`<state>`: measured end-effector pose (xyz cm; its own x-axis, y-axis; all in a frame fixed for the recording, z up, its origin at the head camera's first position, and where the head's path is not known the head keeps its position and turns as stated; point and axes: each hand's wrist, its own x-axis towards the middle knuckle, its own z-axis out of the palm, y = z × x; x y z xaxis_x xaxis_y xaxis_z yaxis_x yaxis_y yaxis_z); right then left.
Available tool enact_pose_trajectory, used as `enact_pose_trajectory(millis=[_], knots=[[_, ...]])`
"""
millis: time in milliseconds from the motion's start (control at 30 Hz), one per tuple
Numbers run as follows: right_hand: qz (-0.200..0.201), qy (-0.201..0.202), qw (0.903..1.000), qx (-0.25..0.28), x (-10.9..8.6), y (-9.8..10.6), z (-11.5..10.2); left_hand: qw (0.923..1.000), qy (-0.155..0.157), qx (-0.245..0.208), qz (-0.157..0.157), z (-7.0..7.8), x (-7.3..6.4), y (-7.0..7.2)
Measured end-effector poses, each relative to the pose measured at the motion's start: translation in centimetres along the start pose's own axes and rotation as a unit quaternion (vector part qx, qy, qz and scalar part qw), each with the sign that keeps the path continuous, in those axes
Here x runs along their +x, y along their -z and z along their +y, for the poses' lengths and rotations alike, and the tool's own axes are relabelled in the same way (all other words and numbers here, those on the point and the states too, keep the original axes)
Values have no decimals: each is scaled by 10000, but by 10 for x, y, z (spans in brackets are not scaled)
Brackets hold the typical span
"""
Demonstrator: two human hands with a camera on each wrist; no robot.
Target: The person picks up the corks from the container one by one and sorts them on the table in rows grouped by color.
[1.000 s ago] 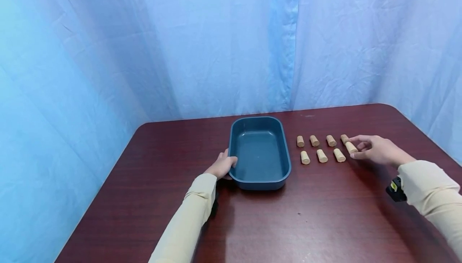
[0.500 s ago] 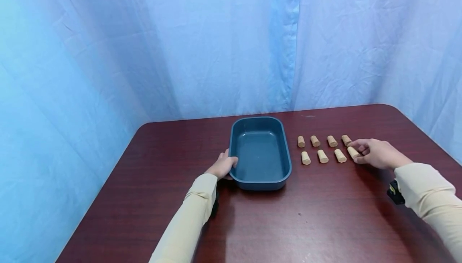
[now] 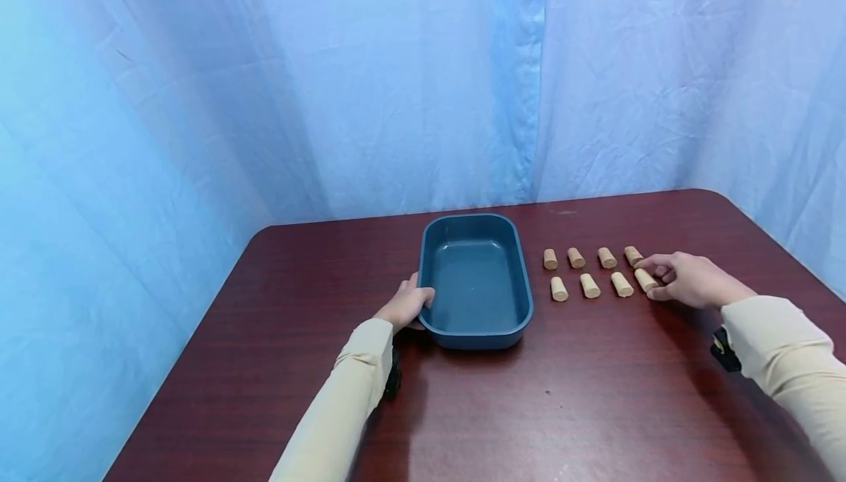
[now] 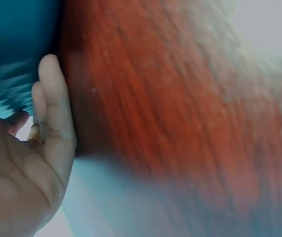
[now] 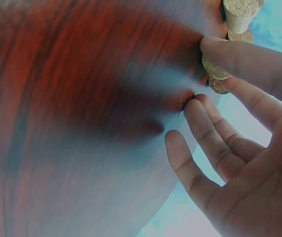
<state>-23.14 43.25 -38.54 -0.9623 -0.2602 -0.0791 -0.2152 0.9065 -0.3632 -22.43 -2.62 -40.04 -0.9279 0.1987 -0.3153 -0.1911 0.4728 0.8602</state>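
Observation:
My left hand (image 3: 405, 304) grips the left rim of a dark blue rectangular tub (image 3: 476, 338), its thumb over the edge and fingers outside. In the left wrist view the fingers of the left hand (image 4: 37, 158) lie along the tub's outer wall. At the right, my right hand (image 3: 694, 281) pinches a tapered cork stopper (image 3: 645, 280) between thumb and forefinger, at the right end of the nearer row. The right wrist view shows this cork (image 5: 215, 70) partly hidden behind the thumb. Just beyond it lies a darker cork (image 3: 632, 255) in the farther row.
Several corks lie on their sides in two rows right of the tub, such as a far-row cork (image 3: 550, 259) and a near-row cork (image 3: 559, 289). All stand on a dark red wooden table (image 3: 529, 408). Pale blue curtains (image 3: 396, 85) hang behind it.
The right hand has brought its cork slightly nearer to me, down into line with the nearer row. Between half a second ago and now it hardly moves. Left hand and tub stay put.

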Motion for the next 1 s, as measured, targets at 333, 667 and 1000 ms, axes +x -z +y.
enact_pose_trajectory(millis=[333, 667, 1000], knots=[[-59, -44, 10000, -7, 1, 1, -2, 9999, -100, -126, -21, 0, 1, 4], [39, 64, 10000, -36, -5, 3, -4, 9999, -8, -42, -126, 2, -2, 4], [878, 471, 9947, -264, -2, 15, -52, 9975, 243, -518, -414, 9, 1, 13]])
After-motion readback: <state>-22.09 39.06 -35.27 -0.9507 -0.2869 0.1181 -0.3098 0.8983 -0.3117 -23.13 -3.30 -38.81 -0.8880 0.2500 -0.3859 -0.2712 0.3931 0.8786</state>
